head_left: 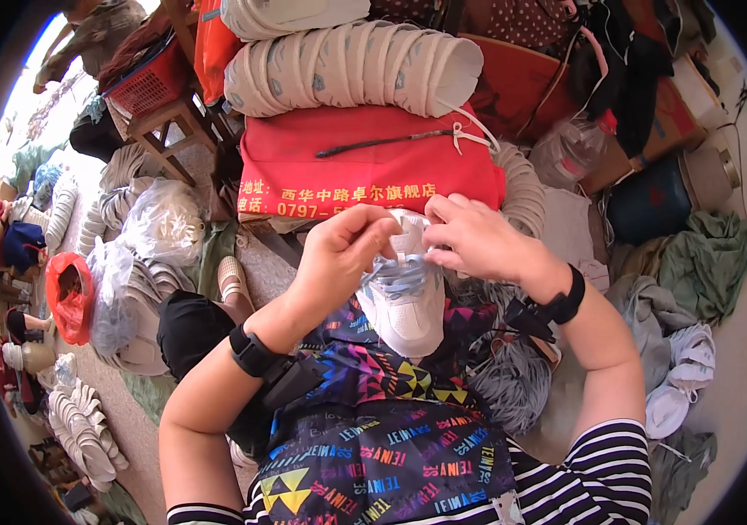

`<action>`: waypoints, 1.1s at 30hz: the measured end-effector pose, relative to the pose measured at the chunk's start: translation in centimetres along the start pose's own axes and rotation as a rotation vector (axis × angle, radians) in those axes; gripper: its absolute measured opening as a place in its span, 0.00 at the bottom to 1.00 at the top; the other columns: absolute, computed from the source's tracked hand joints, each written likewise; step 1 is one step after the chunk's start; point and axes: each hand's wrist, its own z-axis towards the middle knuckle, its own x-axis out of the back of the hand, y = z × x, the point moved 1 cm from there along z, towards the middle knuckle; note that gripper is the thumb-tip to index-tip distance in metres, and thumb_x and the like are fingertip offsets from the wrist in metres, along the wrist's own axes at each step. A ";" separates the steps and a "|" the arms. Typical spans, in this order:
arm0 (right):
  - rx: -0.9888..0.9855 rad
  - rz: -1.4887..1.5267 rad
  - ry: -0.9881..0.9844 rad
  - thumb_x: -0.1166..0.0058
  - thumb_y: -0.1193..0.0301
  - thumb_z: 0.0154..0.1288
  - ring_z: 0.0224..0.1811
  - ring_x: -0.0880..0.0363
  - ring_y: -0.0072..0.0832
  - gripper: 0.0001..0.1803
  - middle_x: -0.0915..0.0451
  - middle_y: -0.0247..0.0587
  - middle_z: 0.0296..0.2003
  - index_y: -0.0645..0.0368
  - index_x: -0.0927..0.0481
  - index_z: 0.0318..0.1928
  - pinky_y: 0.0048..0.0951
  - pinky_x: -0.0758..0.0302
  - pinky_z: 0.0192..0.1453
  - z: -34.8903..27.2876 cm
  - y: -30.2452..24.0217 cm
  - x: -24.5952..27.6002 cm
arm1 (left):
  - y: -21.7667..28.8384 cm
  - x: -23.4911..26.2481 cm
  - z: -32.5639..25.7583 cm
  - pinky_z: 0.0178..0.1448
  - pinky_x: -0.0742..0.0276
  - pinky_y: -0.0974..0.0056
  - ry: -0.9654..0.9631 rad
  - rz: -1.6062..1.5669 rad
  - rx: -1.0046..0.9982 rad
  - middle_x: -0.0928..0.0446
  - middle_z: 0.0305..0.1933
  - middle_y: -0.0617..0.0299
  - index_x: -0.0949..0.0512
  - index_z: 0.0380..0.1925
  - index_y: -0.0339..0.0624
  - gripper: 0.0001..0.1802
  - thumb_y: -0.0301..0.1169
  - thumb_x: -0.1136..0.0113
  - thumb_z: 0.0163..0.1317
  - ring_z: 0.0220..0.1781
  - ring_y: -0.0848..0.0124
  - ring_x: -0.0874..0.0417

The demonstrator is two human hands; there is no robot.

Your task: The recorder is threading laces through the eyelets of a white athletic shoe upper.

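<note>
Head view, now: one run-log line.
left hand: at white shoe, left side; right hand: at its right side; blue laces: on shoe; red cloth: beyond shoe

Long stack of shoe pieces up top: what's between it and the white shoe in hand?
A red cloth with a dark, string-tied rod on it, in the head view.

I can tell the camera sits up on the person's head. It looks down over the dark apron (382,455), with the left hand (345,245) and the right hand (483,236) quite close, and the view goes round at its edge.
</note>
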 end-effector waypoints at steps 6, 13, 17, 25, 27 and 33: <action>-0.292 0.377 -0.224 0.40 0.67 0.61 0.45 0.26 0.32 0.08 0.30 0.40 0.41 0.59 0.17 0.33 0.29 0.28 0.50 1.2 0.2 -2.4 | -3.6 1.6 -0.7 0.36 0.32 0.77 0.159 -0.197 0.112 0.22 0.34 0.68 0.22 0.38 0.38 0.05 0.27 0.46 0.70 0.31 0.84 0.29; -0.328 0.860 0.447 0.39 0.73 0.62 0.32 0.26 0.17 0.06 0.24 0.31 0.31 0.64 0.17 0.32 0.21 0.28 0.36 3.5 -3.4 1.8 | -1.7 -0.3 0.7 0.48 0.27 0.73 -0.140 -0.180 -0.016 0.22 0.46 0.65 0.21 0.40 0.35 0.05 0.26 0.42 0.68 0.44 0.82 0.24; -0.412 1.101 0.441 0.45 0.72 0.69 0.32 0.25 0.15 0.06 0.22 0.30 0.31 0.64 0.22 0.38 0.17 0.27 0.35 3.9 -7.5 5.2 | 1.9 0.5 0.7 0.47 0.25 0.72 0.055 -0.178 -0.115 0.18 0.37 0.66 0.20 0.39 0.34 0.06 0.27 0.40 0.66 0.40 0.80 0.22; -0.243 1.193 0.370 0.46 0.73 0.70 0.42 0.23 0.16 0.10 0.21 0.32 0.39 0.64 0.25 0.47 0.22 0.25 0.49 3.6 -8.6 1.4 | 3.2 2.3 0.2 0.50 0.26 0.73 0.318 0.239 -0.276 0.18 0.42 0.63 0.19 0.42 0.35 0.08 0.27 0.41 0.67 0.43 0.80 0.21; -0.237 1.170 0.347 0.45 0.73 0.70 0.41 0.24 0.14 0.11 0.21 0.30 0.38 0.64 0.25 0.49 0.21 0.25 0.48 3.4 -8.0 1.1 | 2.2 2.3 0.0 0.51 0.26 0.72 0.334 0.220 -0.248 0.18 0.43 0.63 0.18 0.43 0.35 0.08 0.27 0.41 0.67 0.45 0.79 0.21; -0.299 1.420 0.374 0.49 0.72 0.71 0.40 0.23 0.16 0.07 0.20 0.35 0.37 0.62 0.24 0.44 0.23 0.24 0.47 3.0 -6.3 1.4 | 0.8 2.2 -0.8 0.54 0.24 0.69 0.261 -0.491 0.011 0.18 0.46 0.59 0.20 0.47 0.33 0.12 0.29 0.44 0.69 0.46 0.75 0.19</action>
